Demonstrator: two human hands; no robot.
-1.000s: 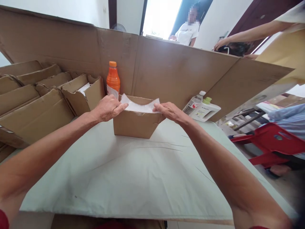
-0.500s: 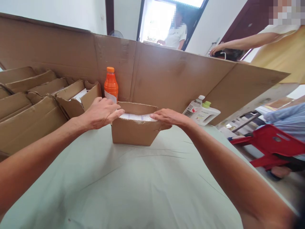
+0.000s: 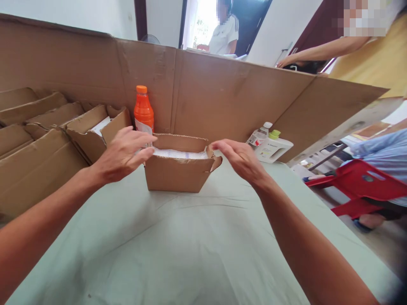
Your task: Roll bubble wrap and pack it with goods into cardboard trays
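Note:
A small cardboard box (image 3: 174, 174) with its top uncovered stands on the pale green tablecloth (image 3: 190, 241). White, plastic-looking contents (image 3: 181, 154) lie inside, just below the rim. At the box's left end is my left hand (image 3: 125, 152), fingers apart and nothing held; whether its fingertips touch the rim I cannot tell. My right hand (image 3: 241, 159) hovers by the right end, thumb and fingers loosely apart, near a bent side flap (image 3: 216, 163). Behind my left hand stands an orange bottle (image 3: 143, 111) with an orange cap.
Several cardboard boxes (image 3: 34, 169) crowd the left side. A tall cardboard panel (image 3: 229, 93) walls off the back. A clear bottle (image 3: 260, 134) and a white jug with a green cap (image 3: 274, 147) stand at back right. Other people and a red chair (image 3: 365, 182) are beyond the table.
Both hands have let go of the box's top and moved apart, left hand leftward and right hand rightward. More of the white contents shows. The view has shifted slightly.

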